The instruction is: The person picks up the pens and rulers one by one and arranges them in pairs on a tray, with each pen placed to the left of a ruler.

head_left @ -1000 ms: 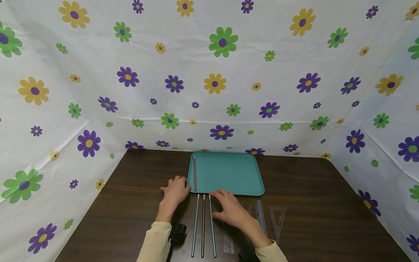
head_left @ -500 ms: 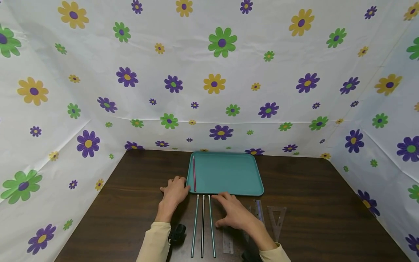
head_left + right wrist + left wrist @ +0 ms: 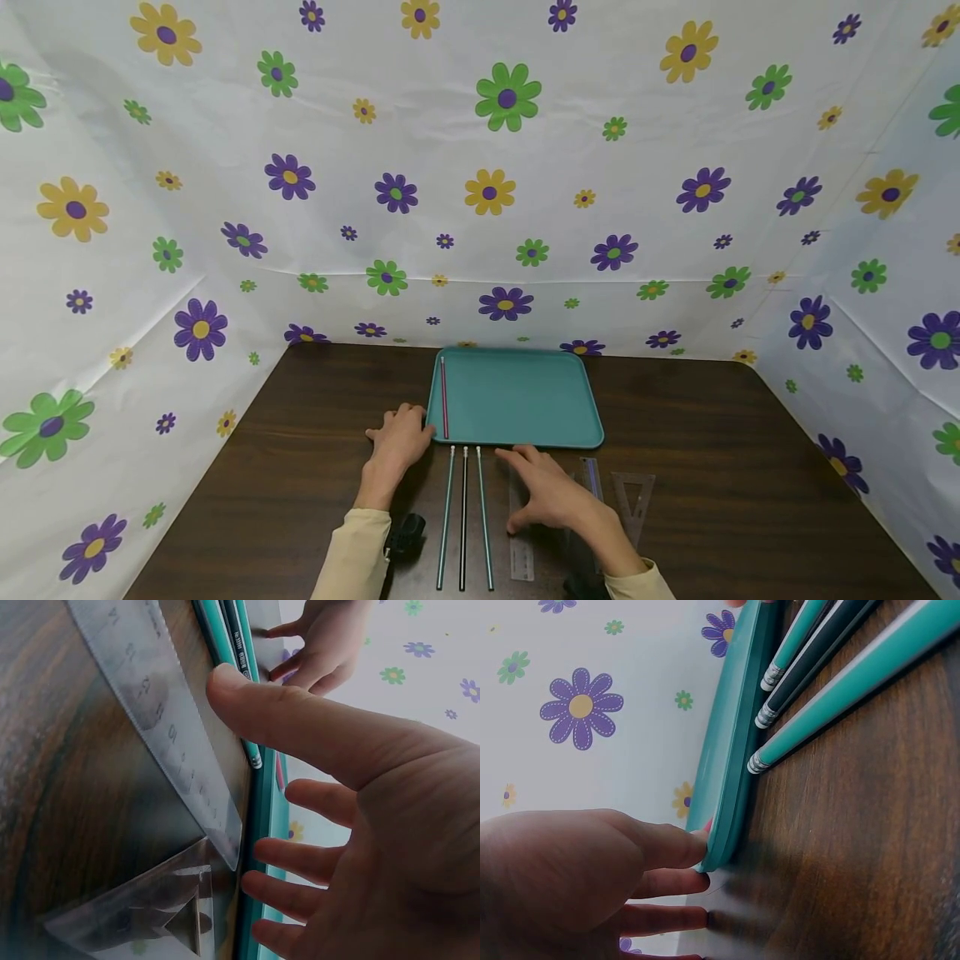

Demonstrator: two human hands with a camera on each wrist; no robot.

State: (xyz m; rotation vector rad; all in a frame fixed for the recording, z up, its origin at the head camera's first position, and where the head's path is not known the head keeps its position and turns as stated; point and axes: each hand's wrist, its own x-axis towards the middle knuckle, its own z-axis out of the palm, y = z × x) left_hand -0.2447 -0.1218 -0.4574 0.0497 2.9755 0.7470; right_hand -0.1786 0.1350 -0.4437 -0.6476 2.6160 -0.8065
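In the head view my left hand (image 3: pixel 397 437) is at the teal tray's (image 3: pixel 525 400) near-left corner. Its thumb touches the rim in the left wrist view, fingers extended alongside. Inside the tray a red pencil (image 3: pixel 445 400) lies along the left side. Three eraser-tipped pencils line up before the tray: a teal one (image 3: pixel 446 517), a black one (image 3: pixel 463 517) and another teal one (image 3: pixel 485 525). To their right, my right hand (image 3: pixel 551 492) hovers with thumb and fingers spread, holding nothing. It partly covers a clear ruler (image 3: pixel 522 558) in the head view.
Right of the right hand lie a blue-striped ruler (image 3: pixel 591 475) and a clear set square (image 3: pixel 622 500). A clear triangular piece (image 3: pixel 135 907) shows beside the ruler in the right wrist view. Flower-printed sheeting (image 3: pixel 442 150) surrounds the dark wooden table (image 3: pixel 735 492).
My right hand has drawn away from the right teal pencil, moving right and slightly nearer, with its thumb and fingers spreading. The left hand, tray and pencils have stayed in place.
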